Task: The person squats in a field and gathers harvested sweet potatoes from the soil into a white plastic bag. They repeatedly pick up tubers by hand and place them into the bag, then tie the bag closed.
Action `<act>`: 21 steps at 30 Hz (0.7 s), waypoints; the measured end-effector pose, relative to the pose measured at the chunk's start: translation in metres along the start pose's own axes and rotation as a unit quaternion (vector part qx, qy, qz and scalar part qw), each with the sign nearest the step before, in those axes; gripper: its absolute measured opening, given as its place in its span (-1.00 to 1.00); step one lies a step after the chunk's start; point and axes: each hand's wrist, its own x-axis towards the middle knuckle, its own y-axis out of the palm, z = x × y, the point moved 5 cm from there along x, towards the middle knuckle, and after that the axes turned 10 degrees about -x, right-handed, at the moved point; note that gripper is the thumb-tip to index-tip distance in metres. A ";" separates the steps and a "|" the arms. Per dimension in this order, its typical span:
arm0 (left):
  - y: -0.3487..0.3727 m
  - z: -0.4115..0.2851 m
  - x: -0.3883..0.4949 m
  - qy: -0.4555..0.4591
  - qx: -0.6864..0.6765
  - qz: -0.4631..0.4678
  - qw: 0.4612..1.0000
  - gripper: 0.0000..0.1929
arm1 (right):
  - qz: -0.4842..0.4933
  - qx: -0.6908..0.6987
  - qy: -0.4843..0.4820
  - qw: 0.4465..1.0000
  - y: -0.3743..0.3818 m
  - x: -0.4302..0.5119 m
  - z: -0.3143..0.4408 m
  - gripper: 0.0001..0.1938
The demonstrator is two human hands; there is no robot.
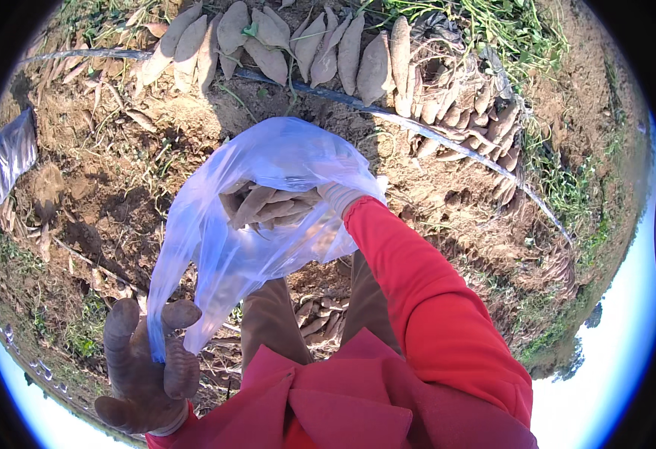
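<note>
A clear bluish plastic bag (215, 236) is spread in front of me, its mouth facing me. Several slender sweet potatoes (274, 206) lie inside it. My left hand (151, 370), in a soil-stained glove, is at the lower left. One stretched edge of the bag runs between its fingers, while other fingers stand apart. My right hand (344, 193) reaches into the bag in a striped-cuff glove. Film covers its fingers, so I cannot tell whether they grip anything. The sweet potatoes lie just left of that hand.
Large sweet potatoes (374, 70) lie in a row at the top, with a smaller-rooted pile (468, 126) to the right. A drip-irrigation hose (446, 134) curves past them. Another plastic bag (8, 157) is far left. More roots (322, 317) lie between my legs. Green vines (508, 33) edge the soil.
</note>
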 end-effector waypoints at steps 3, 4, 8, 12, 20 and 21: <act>0.011 0.008 0.009 -0.017 0.021 0.037 0.999 -0.16 | -0.007 0.027 -0.015 0.999 -0.026 -0.022 -0.005 -0.70; 0.014 0.010 0.013 -0.020 0.028 0.046 0.998 -0.17 | -0.015 0.049 -0.023 0.998 -0.039 -0.033 -0.011 -0.70; 0.026 0.016 0.018 -0.056 0.058 0.029 0.996 -0.19 | -0.284 0.220 0.001 0.933 -0.096 -0.120 -0.084 -0.72; 0.039 0.031 0.016 -0.092 0.087 -0.010 0.992 -0.22 | -0.244 0.205 0.338 0.886 -0.054 -0.113 -0.272 -0.64; 0.048 0.058 0.027 -0.057 0.101 -0.089 0.989 -0.26 | -0.286 0.422 0.447 0.735 0.089 0.015 -0.421 -0.51; 0.047 0.058 0.026 -0.046 0.073 -0.098 0.991 -0.26 | -0.295 0.416 0.423 0.749 0.092 0.009 -0.422 -0.54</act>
